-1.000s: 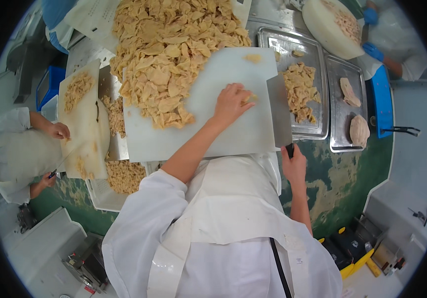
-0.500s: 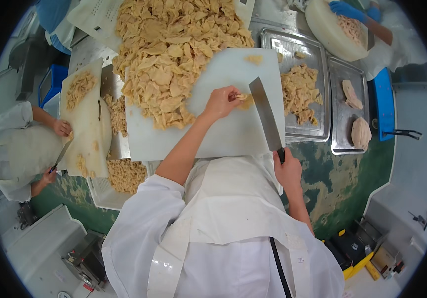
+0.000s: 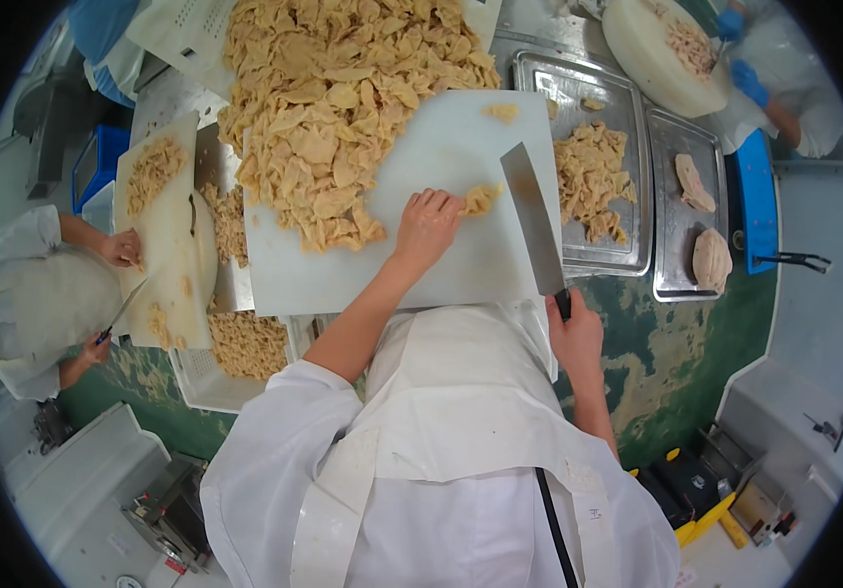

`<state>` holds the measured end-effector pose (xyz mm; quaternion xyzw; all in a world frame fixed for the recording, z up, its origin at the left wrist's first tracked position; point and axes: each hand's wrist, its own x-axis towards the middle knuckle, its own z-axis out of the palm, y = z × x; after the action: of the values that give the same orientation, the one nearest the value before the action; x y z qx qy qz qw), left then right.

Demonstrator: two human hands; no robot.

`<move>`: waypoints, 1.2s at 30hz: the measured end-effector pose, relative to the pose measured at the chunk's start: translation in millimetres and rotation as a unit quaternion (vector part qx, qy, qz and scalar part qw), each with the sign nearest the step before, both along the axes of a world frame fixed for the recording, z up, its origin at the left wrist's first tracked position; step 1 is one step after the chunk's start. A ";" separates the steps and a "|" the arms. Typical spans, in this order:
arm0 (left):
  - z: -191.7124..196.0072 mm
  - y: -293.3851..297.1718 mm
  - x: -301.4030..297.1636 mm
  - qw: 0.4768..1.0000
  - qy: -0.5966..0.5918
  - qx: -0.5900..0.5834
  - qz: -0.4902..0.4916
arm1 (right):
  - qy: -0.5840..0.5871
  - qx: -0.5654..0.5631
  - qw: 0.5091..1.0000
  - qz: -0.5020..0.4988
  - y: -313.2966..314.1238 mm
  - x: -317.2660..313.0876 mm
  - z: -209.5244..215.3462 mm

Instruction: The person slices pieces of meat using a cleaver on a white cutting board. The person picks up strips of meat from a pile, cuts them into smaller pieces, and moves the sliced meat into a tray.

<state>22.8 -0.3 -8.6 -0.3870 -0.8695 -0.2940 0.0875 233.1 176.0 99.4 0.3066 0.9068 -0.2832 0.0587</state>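
Observation:
My right hand (image 3: 576, 328) grips the black handle of a wide-bladed knife (image 3: 531, 218). The blade points away from me, above the right side of a white cutting board (image 3: 343, 279). My left hand (image 3: 429, 233) is low over the board, knuckles up and fingers bent together. Its fingertips close on the left end of a pale yellow piece of meat or skin (image 3: 481, 200), just left of the blade; the thumb is hidden. A large heap of similar pieces (image 3: 343, 108) covers the board's far left. One small piece (image 3: 502, 113) lies near its far right corner.
Right of the board, a metal tray (image 3: 642, 220) holds a smaller pile (image 3: 593, 181); another tray (image 3: 671, 279) carries two pale meat pieces. At left, a co-worker holds a knife (image 3: 127, 304) over another board (image 3: 171, 265). Blue-gloved hands (image 3: 749, 83) work at far right.
My left hand has shifted left and turned knuckles up, and the piece lies spread on the board. The knife has moved slightly right. The gloved co-worker's hands have moved apart.

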 end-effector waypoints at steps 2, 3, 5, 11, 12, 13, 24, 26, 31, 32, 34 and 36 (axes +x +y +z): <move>1.0 -2.3 0.8 1.000 -0.007 0.009 0.009 | 0.004 0.002 1.000 0.002 -0.6 -2.7 8.8; 4.0 -2.6 1.0 1.000 -0.012 0.017 0.016 | 0.008 0.004 1.000 0.001 -1.7 -4.3 12.8; 10.5 -2.0 3.6 0.999 -0.035 0.033 0.020 | 0.028 0.000 1.000 0.005 -6.4 -8.4 19.1; 11.0 15.5 1.0 0.995 -0.078 0.041 0.055 | -0.005 0.004 0.999 0.050 -10.5 -10.7 -0.6; 7.6 19.3 -3.4 0.994 -0.068 0.070 0.053 | -0.023 0.010 0.998 0.060 -8.8 -10.1 -4.8; 4.4 20.8 -6.9 0.994 -0.067 0.071 0.055 | -0.022 0.011 0.998 0.062 -7.5 -9.5 -5.8; -10.2 -10.4 -17.8 0.994 0.035 0.042 -0.089 | -0.010 0.004 1.000 0.011 1.2 0.2 -9.9; 7.6 -14.0 -6.8 0.994 0.052 0.036 -0.089 | -0.012 0.007 1.000 0.007 0.3 1.4 -6.2; 13.4 -9.9 -3.1 0.993 0.044 0.072 -0.078 | 0.001 -0.004 1.000 0.016 -12.9 -1.0 11.0; 5.8 -9.9 -1.1 0.995 0.004 0.064 -0.071 | 0.006 -0.008 0.999 0.031 -16.0 -0.7 9.1; -2.8 -7.0 0.5 0.996 -0.036 0.058 -0.063 | 0.010 -0.011 0.999 0.047 -19.6 -1.5 1.8; -6.0 -3.4 1.5 0.997 -0.029 0.069 -0.030 | -0.026 0.001 0.997 0.077 -21.8 -2.8 -5.6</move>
<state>24.3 -3.8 -14.5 -0.3976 -0.8372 -0.3669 0.0796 230.3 154.1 93.8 0.2434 0.9260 -0.2693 0.1034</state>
